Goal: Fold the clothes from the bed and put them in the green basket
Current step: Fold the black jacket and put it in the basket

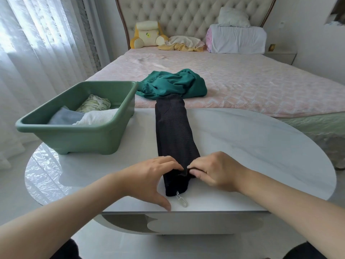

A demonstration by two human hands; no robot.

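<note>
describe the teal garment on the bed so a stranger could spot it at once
Start at the pink-quilted bed and go to its near edge, just past the white table. The teal garment lies crumpled there, right of the green basket, behind the long black garment. It alone is deep teal and unfolded.

Bare forearms lead to an unadorned left hand and right hand; dark clothing shows at the frame's bottom edge.
</note>
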